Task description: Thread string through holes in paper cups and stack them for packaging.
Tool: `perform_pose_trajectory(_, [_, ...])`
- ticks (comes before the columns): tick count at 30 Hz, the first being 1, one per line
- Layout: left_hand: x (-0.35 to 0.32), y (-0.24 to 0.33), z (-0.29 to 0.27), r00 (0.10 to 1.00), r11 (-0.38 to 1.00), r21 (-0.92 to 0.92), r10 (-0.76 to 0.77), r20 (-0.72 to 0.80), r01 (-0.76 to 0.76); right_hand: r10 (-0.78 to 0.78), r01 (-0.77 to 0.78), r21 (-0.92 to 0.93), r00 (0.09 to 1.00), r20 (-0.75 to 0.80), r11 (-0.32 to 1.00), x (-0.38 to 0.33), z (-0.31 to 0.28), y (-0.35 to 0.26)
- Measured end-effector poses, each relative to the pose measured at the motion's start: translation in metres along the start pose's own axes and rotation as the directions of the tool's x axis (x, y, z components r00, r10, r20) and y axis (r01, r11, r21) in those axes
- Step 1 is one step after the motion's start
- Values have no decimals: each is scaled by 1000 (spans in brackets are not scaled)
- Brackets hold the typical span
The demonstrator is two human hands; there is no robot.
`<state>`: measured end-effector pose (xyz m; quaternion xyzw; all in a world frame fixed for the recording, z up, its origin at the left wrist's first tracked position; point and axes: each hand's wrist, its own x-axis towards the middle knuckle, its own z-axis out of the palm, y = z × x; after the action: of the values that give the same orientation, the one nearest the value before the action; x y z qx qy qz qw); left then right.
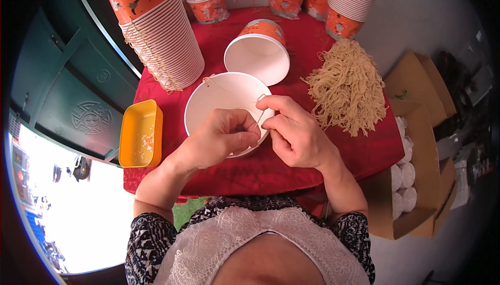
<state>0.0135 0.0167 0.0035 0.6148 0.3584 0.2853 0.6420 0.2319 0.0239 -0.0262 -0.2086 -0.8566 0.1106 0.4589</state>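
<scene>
Head view: pinching thin cord point(261, 116) between closed fingers point(244, 140) of left hand point(221, 135) and right hand point(301, 133), above mouth of white paper bucket point(200, 109), near its right side. Also visible on red-covered tabletop point(260, 177): heap of cords point(348, 87) at right, yellow tray point(130, 136) at left, tipped bucket point(257, 58) just behind.

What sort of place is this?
Probably a small, makeshift hand-assembly workspace; can't tell if shop or home. Clues: a tall stack of paper buckets, a heap of pale cords, an open cardboard box.
</scene>
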Motion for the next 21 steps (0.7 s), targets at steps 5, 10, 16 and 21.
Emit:
perform_pose_trajectory(5, [1,-1,-2,1000,999,-41,-10,18,10,54,-49,78,997,-55,996,-5,6,-6])
perform_pose_trajectory(10, [0,-1,-2,1000,1000,-23,-9,0,9,108,-92,147,989,-104,985,-9,13,-5])
perform_pose_trajectory(16, [1,0,-1,1000,1000,-30,-5,3,5,89,-70,119,982,-164,990,-11,22,-2])
perform_pose_trajectory(21, [0,2,0,999,1000,26,-6,-41,7,73,-59,71,976,-205,996,-8,23,-7])
